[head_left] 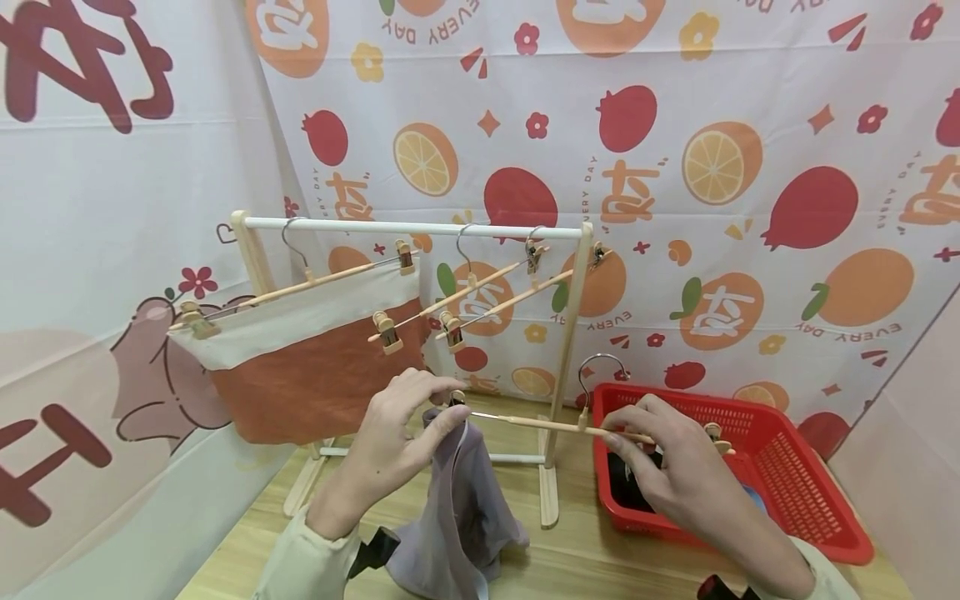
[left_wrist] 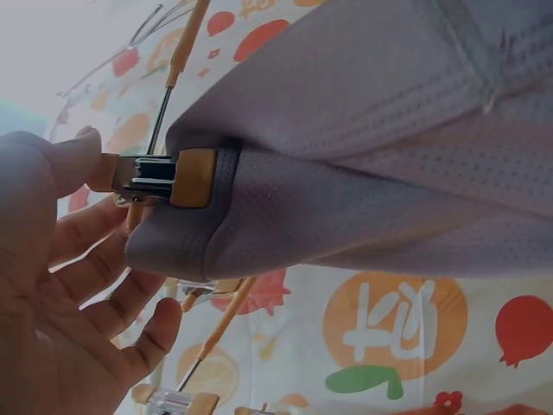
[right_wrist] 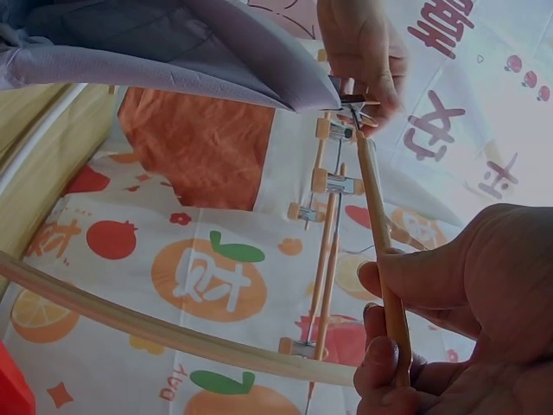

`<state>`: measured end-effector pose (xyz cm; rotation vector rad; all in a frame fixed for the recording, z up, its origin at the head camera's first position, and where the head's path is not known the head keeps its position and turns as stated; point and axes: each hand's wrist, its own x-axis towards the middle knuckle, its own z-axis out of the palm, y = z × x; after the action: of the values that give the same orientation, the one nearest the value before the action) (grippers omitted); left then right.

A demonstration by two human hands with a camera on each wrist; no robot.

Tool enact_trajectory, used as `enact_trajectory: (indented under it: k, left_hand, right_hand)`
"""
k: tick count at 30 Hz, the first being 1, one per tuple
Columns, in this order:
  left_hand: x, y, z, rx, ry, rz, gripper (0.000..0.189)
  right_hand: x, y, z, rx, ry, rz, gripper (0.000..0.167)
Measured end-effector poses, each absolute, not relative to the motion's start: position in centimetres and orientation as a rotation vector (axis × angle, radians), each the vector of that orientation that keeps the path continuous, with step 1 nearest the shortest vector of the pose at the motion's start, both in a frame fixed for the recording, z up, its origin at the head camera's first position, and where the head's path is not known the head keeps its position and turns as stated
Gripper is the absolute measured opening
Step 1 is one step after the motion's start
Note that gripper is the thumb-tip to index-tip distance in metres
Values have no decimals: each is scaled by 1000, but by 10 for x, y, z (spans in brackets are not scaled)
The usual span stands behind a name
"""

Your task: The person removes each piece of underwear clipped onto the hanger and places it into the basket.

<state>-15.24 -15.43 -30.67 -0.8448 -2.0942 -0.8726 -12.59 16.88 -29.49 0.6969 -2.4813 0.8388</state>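
A wooden clip hanger (head_left: pixel 551 424) with a metal hook is held level between both hands. At its left end my left hand (head_left: pixel 390 442) pinches the hanger clip (left_wrist: pixel 177 177) between thumb and fingers. That clip's front pad lies on the hem of a lavender garment (head_left: pixel 457 508), which hangs down in folds. My right hand (head_left: pixel 667 442) grips the hanger's wooden bar near its right end, thumb on one side and fingers curled round the other. The right-end clip (head_left: pixel 716 435) carries no cloth.
Behind the hands stands a wooden rack with a white rail (head_left: pixel 412 227). From it hang an orange-brown and cream cloth (head_left: pixel 315 367) on a clip hanger and two bare clip hangers (head_left: pixel 472 287). A red basket (head_left: pixel 810 492) with dark and blue items stands at right.
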Motion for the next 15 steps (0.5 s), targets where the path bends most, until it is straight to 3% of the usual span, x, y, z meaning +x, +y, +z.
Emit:
enact_trajectory:
  k: [15]
  left_hand:
    - [-158, -153, -311, -882, -2021, -896, 23]
  right_hand:
    - [-124, 170, -293, 662, -2533, 871, 20]
